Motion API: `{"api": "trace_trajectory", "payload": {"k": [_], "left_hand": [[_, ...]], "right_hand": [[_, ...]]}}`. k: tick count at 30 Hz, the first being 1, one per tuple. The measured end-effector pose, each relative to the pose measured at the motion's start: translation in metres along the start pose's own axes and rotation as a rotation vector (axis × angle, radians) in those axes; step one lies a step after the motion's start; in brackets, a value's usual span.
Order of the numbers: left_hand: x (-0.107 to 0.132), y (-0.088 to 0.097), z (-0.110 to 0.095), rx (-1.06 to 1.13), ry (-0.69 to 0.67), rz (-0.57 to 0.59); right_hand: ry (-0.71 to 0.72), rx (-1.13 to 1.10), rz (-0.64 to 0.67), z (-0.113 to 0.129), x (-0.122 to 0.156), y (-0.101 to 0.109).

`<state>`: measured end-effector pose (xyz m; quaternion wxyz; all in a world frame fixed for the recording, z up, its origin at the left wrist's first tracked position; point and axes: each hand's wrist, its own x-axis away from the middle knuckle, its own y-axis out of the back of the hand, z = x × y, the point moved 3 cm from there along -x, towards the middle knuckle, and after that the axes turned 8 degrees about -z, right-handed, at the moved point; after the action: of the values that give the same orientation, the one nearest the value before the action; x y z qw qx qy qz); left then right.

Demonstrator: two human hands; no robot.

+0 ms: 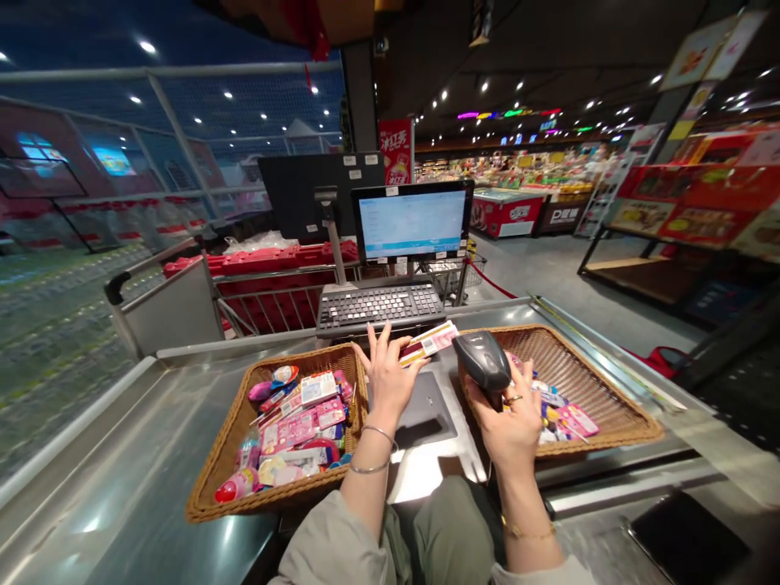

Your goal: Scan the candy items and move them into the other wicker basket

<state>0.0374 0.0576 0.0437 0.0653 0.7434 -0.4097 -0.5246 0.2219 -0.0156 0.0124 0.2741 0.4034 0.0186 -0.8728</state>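
My left hand (388, 375) is over the gap between two wicker baskets, pinching a flat, long packet (431, 342) between thumb and forefinger, the other fingers raised. A barcode shows on the packet's face. My right hand (510, 418) is wrapped round the handle of a black barcode scanner (481, 360), its head beside the packet's right end. The left basket (210, 479) is filled with small colourful packaged goods (298, 426), many pink. Fewer packages (569, 418) lie in the right basket (615, 414), partly hidden by my right hand.
A black keyboard (381, 305) and a lit monitor (411, 219) stand beyond my hands. The back of a second screen (305, 195) is to their left. A dark flat device (688, 536) lies at lower right. The metal counter (140, 455) extends leftward.
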Motion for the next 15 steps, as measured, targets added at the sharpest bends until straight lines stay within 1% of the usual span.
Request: {"api": "trace_trajectory", "payload": {"k": [5, 8, 12, 15], "left_hand": [[-0.004, -0.015, -0.019, 0.038, -0.042, 0.042], [-0.004, -0.026, -0.027, 0.045, -0.060, 0.053], [-0.003, -0.039, -0.035, 0.044, -0.085, 0.090], [-0.002, -0.049, -0.043, 0.035, -0.124, 0.125]], "right_hand": [[-0.109, 0.039, -0.138, -0.009, -0.007, 0.011], [-0.160, 0.054, -0.202, -0.018, -0.009, 0.016], [-0.191, 0.078, -0.293, -0.030, -0.010, 0.022], [-0.263, 0.108, -0.354, -0.041, -0.008, 0.024]]}}
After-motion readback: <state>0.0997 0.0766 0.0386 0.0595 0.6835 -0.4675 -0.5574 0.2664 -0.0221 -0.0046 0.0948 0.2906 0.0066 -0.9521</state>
